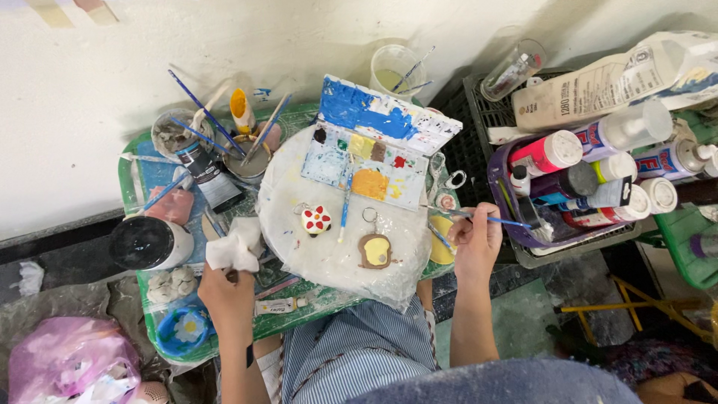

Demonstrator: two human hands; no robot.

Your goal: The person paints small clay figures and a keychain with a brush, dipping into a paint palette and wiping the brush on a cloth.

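— Cluttered green tray table point(142, 173) against a pale wall, seen from above, striped lap below. Nearest the hands?

— Left hand point(224, 292) curled shut around a crumpled white tissue point(235, 247), at the near left edge of the round white board point(288, 224). Right hand point(475, 243) closed on a thin blue-handled brush point(493, 220), held level, handle pointing right toward the purple basket point(499, 196).

— Between the two hands?

— Resting on the board: a toast-shaped keychain charm point(375, 251), brown rim, yellow middle, just left of the right hand. Further left, a red-and-white charm point(316, 220) with a ring, close above and right of the left hand. Another blue brush point(345, 203) lying upright between the two charms.

— Beyond the hands?

— Open paint palette box point(374, 153), lid smeared blue, wells of yellow, orange, red and green. Left of it, jars point(250, 153) bristling with brushes, plus a black-lidded tub point(146, 242) to the left of the left hand. Clear cup point(395, 69) of murky water against the wall.

— And out right?

— Paint bottles point(591, 161) packed in the purple basket, just past the right hand's brush. Small blue flower dish point(183, 329) down left of the left wrist.
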